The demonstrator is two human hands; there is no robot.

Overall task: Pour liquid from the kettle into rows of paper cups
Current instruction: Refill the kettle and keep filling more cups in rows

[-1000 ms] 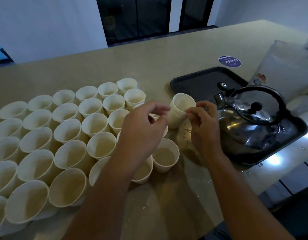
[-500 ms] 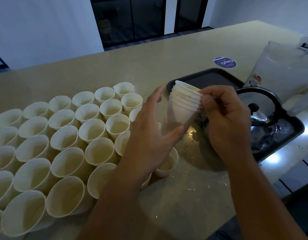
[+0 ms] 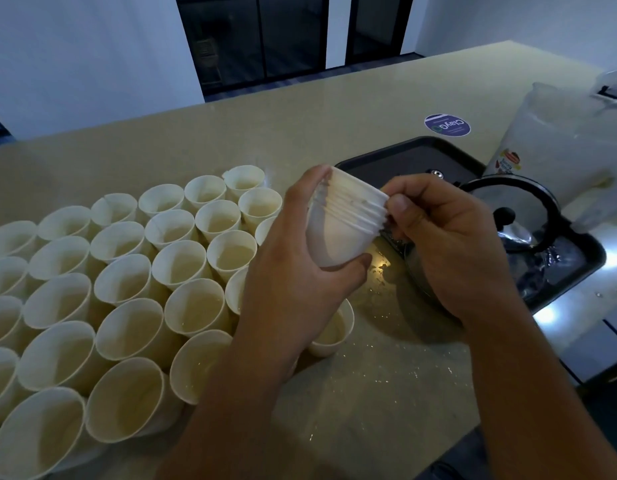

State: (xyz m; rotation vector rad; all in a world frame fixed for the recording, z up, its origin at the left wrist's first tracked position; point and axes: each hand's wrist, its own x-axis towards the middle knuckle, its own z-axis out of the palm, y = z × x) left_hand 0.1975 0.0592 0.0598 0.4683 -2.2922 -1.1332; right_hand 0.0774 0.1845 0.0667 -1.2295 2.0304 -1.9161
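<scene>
Stack of nested paper cups is held up above the desk, between the rows of cups on the left and the kettle on the right. Left hand wraps the stack's body, thumb under the base, fingers curled round the far side. Right hand pinches the top rims w/ thumb and fingertips, prob. to peel one cup off.

Handling, my guess: cups are v. light, thin-walled, crush easily if squeezed; nested rims stick together, so best hold is low on the body w/ one hand and the rolled rim edge w/ the other. Kettle looks like polished steel w/ black arched handle and knob; likely heavy if full, slick when wet, so take it by the handle only.

Contents: many cups in the rows show a shallow pale liquid at the bottom, incl. one cup right beside the left wrist; levels in the nearest cups are hard to judge. Can't see inside the stack or the kettle.

Kettle sits in a black tray, wet in places. Droplets on the desk near the hands. A round purple sticker lies on the desk beyond the tray; a plastic bag stands at far right
</scene>
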